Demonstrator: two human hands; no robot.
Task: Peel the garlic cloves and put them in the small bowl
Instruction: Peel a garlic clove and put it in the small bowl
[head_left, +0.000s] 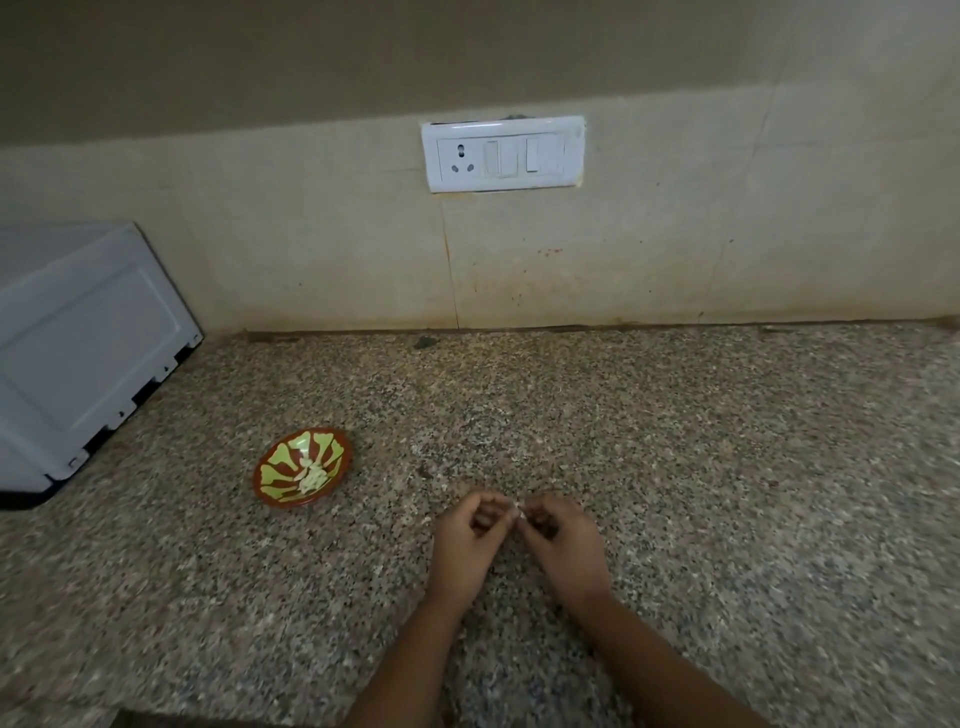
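Note:
A small brown bowl (275, 486) with a green pattern sits on the speckled granite counter at the left of my hands. Several pale peeled garlic cloves (310, 478) lie inside it. My left hand (467, 535) and my right hand (558, 540) meet just above the counter, fingers curled. Between their fingertips they pinch a small whitish garlic clove (519, 514), which is mostly hidden by the fingers.
A grey appliance (78, 353) stands at the far left on the counter (727, 467). A white socket and switch plate (501, 153) is on the tiled wall behind. The counter's front edge runs along the bottom left.

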